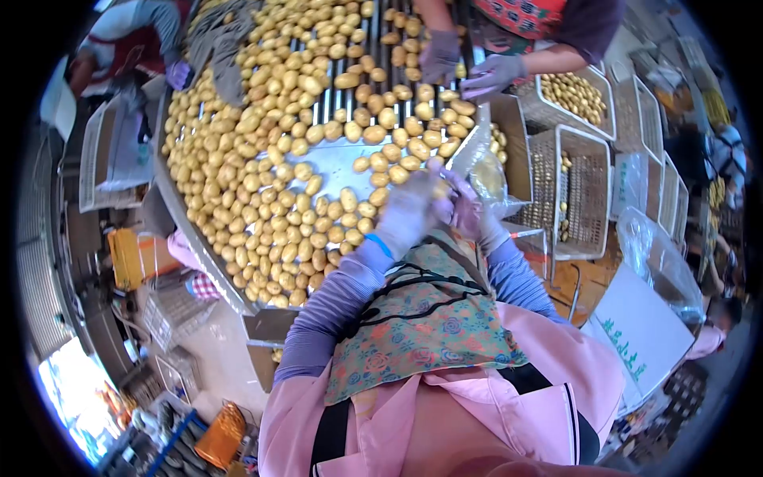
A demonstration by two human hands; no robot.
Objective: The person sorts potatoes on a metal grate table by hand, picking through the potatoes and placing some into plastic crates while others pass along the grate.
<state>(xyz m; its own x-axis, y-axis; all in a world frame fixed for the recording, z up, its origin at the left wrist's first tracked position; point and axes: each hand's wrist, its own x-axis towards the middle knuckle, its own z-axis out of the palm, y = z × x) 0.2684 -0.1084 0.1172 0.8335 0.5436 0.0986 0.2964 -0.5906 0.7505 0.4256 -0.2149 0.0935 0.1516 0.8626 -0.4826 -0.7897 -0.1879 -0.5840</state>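
My left hand point(407, 213), in a pale purple-grey glove and smeared by motion, is at the near edge of the potato heap. Between my hands shows a potato point(439, 189), and my left fingers appear to close round it. Close beside it is my right hand point(469, 208), in a similar glove, its fingers bent toward the potato; blur hides whether they grip anything. Many loose yellow potatoes point(230, 191) cover the sorting table around a bare metal patch point(338, 163). A clear plastic bag point(486, 176) lines the cardboard box point(513, 135) right of my hands.
Across the table a co-worker's gloved hands point(493, 75) reach over the rollers point(381, 56). Another person's gloved hand point(180, 75) is at the far left. Plastic crates point(584, 191) stand at the right, one with potatoes point(572, 95). A white carton point(640, 334) leans nearby.
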